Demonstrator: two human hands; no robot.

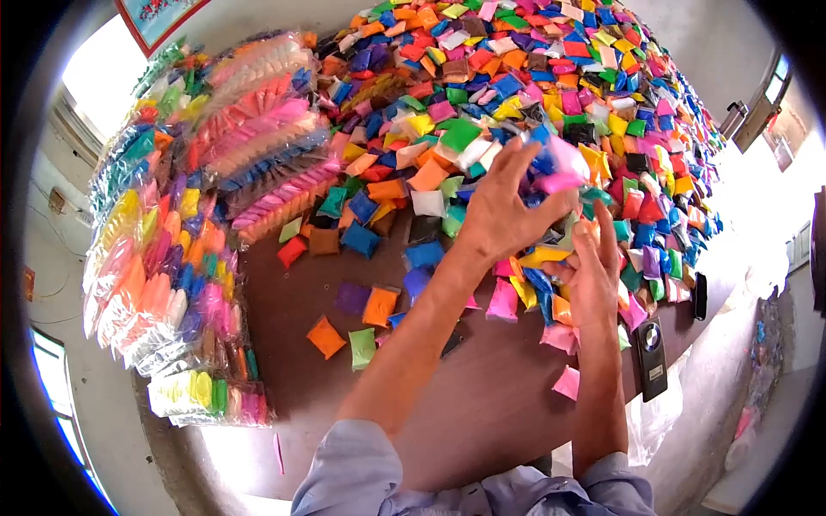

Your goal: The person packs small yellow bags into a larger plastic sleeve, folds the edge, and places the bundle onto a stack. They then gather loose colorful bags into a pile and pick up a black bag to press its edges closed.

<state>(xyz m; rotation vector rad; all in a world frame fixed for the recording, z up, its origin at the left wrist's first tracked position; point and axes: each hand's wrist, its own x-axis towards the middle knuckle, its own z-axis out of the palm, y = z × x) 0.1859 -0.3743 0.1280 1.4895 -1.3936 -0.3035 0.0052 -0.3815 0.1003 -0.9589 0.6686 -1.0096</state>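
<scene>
Raised over the heap, my left hand (508, 211) is closed on a pink packet (565, 165) in clear wrap, with blue packets showing right behind it. The pink packet is blurred by motion. Just below and to the right is my right hand (594, 267), its fingers stretched upward and the thumb apart. Its fingertips come right up to a teal packet (595, 198) under the pink one. Beneath both hands lie loose packets, among them a yellow packet (544, 256) and a pink packet (502, 301).
A tall heap of small coloured packets (516, 60) covers the back of the brown table (344, 413). Bundles in clear bags (155, 292) are stacked along the left. A dark phone-like device (651, 361) rests at the right edge. Loose orange (326, 337) and light green packets (362, 348) lie in front.
</scene>
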